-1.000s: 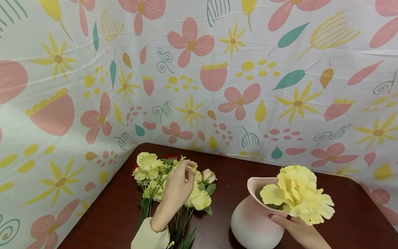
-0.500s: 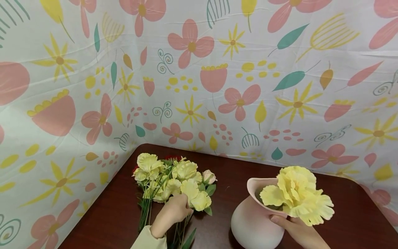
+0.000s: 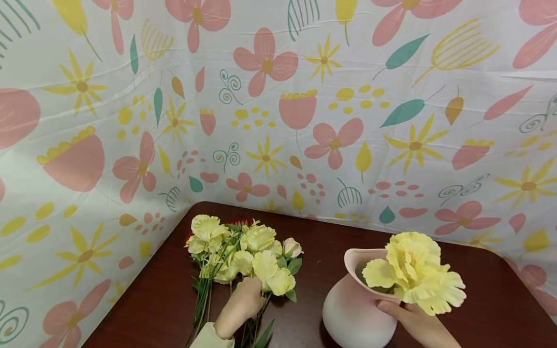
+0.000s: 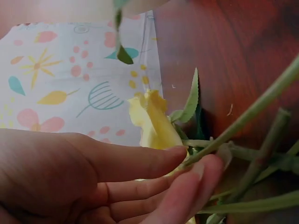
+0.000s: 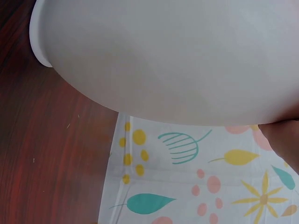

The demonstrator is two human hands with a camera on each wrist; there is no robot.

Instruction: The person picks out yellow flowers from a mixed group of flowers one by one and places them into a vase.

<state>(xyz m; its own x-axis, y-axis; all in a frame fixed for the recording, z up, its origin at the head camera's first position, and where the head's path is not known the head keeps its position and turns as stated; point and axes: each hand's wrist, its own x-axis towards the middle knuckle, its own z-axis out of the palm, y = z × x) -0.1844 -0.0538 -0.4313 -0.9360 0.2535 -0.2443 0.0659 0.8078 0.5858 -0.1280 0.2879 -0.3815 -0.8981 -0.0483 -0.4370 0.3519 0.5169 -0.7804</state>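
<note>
In the head view, my left hand (image 3: 243, 302) is low among the stems of a bunch of artificial flowers, just below a yellow flower (image 3: 273, 273). The left wrist view shows its thumb and fingertips pinching a green stem (image 4: 233, 128) close under a yellow bloom (image 4: 152, 121). My right hand (image 3: 411, 316) grips the pink-and-white vase (image 3: 359, 309) under its flared rim, thumb on the near side and the other fingers mostly hidden. One large yellow flower (image 3: 415, 270) stands in the vase and leans over the rim to the right. The vase's pale body (image 5: 163, 60) fills the upper right wrist view.
More yellow flowers (image 3: 208, 232), a pale pink rose (image 3: 292, 247) and a partly covered red flower (image 3: 241, 221) lie on the dark wooden table (image 3: 322, 241), their stems toward me. A flower-patterned cloth (image 3: 304, 183) hangs behind and to the left.
My left hand has come down from above the blooms to the stems and now pinches one. The right hand still holds the vase in place.
</note>
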